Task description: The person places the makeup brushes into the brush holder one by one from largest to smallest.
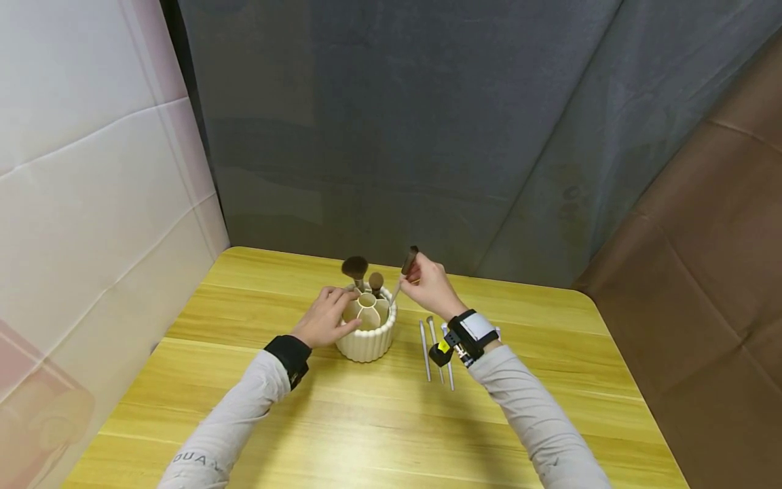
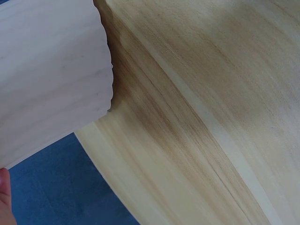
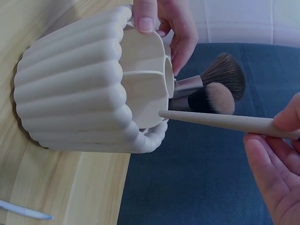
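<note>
1. Cream and ribbed, the brush holder (image 1: 366, 336) stands on the wooden table (image 1: 366, 421), near the middle of its far half; its inside is split into compartments around a small central tube (image 3: 168, 77).
2. The right hand (image 1: 430, 285) pinches a makeup brush (image 1: 403, 272) by its pale handle, fingers curled round it, dark bristles up and away from the holder. The brush is tilted, and its handle tip just enters a compartment on the holder's right side, touching or nearly touching the rim in the right wrist view (image 3: 161, 113).
3. The left hand (image 1: 326, 316) rests against the holder's left side, fingers laid over the rim; the thumb (image 3: 144, 16) presses on the outer wall, so the hand grips the holder's edge.
4. Two brushes already stand in the far compartments: a large powder brush (image 1: 355, 268) with a metal ferrule and dark, fluffy bristles, and just beside it a smaller round brush (image 1: 376, 280) with tan-tipped bristles.
5. To the right of the holder, three slim brushes (image 1: 436, 350) with pale handles lie on the table side by side, roughly parallel, partly under the right wrist. That wrist wears a black-and-white band (image 1: 470, 333).
6. The left wrist view shows only the table's grain, a pale ribbed edge of the holder (image 2: 51, 79) and blue fabric below.
7. Behind the table hangs a grey-blue cloth (image 1: 427, 122); white panels stand at the left, brown material at the right.
</note>
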